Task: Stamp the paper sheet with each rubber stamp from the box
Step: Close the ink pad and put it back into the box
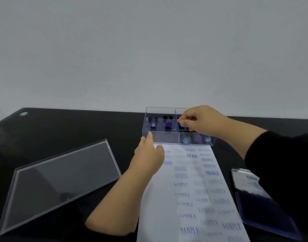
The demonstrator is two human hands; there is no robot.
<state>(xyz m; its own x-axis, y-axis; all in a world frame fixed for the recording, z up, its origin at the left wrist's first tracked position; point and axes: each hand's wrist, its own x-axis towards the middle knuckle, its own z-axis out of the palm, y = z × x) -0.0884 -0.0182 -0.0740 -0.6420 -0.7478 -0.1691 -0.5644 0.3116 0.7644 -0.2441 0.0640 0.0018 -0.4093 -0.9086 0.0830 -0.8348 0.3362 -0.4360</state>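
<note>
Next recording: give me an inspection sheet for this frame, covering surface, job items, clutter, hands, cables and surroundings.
Surface: black table.
Job's things: clear divided box holding blue and purple stamps; paper sheet already carrying AIR MAIL, FRAGILE and SAMPLE prints; open ink pad at the sheet's right.
Clutter: clear lid lying on the table, left of the sheet.
Hands: left hand rests open on the sheet's top, a finger at the box; right hand pinches a stamp in the box's rear right compartment.
Cables: nothing seen.
Surroundings: plain pale wall.

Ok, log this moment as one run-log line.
right hand: pinching stamp in clear box | left hand: on paper sheet, fingers at box front | lid: off, left | ink pad: open, right
</note>
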